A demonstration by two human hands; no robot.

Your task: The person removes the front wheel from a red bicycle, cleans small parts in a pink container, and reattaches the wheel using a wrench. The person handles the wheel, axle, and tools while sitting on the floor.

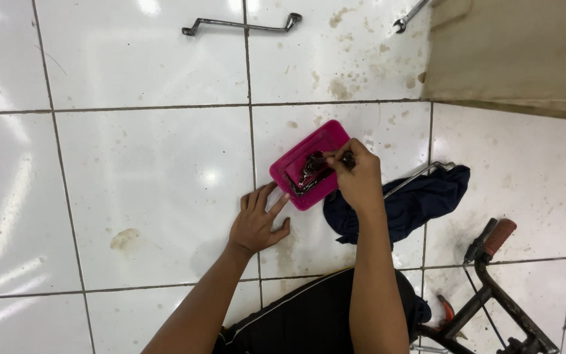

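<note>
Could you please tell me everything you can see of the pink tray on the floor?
The pink tray is a small, shallow, rectangular container with rounded corners and a raised rim, apparently plastic. It lies flat on the white tiled floor, turned diagonally to the tile lines. Inside lie dark, greasy-looking metal parts, too small to identify. The right hand reaches into it with pinched fingertips; the left hand rests flat on the floor beside its near corner.
</note>
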